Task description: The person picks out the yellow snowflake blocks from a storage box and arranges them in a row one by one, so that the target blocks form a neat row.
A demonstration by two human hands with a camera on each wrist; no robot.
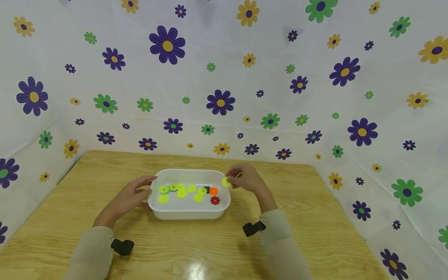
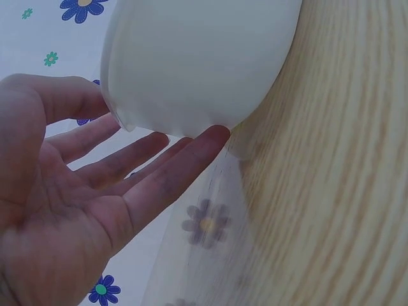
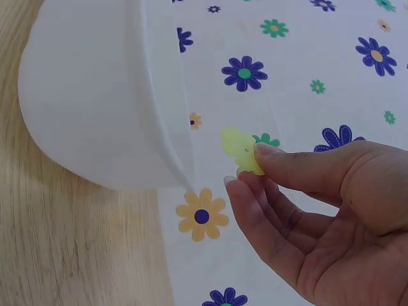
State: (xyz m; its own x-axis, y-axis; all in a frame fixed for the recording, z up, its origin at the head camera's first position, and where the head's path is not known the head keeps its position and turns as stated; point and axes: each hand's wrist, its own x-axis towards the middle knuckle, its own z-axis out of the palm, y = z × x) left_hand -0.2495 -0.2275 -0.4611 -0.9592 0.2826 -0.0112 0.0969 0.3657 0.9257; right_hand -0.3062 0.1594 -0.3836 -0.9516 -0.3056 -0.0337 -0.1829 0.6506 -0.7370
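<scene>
A white plastic tub (image 1: 190,214) stands on the table with flat, notched, flower-shaped discs scattered inside. Most are yellow-green discs (image 1: 181,193); an orange disc (image 1: 214,191), a red disc (image 1: 215,200) and a dark disc (image 1: 207,189) lie toward the right. At the tub's left end, my left hand (image 1: 127,196) touches the wall and rim with fairly straight, spread fingers. Over the right rim, my right hand (image 1: 246,178) pinches a yellow-green disc (image 3: 239,150) between thumb and fingertips. It shows two lobes in the right wrist view; whether these are two joined pieces I cannot tell.
Beneath the tub is a wooden table (image 1: 196,243). Behind it and along both sides hangs a white cloth (image 1: 196,77) printed with purple, green and yellow flowers. Each wrist carries a small black camera (image 1: 122,247) near the sleeve cuff.
</scene>
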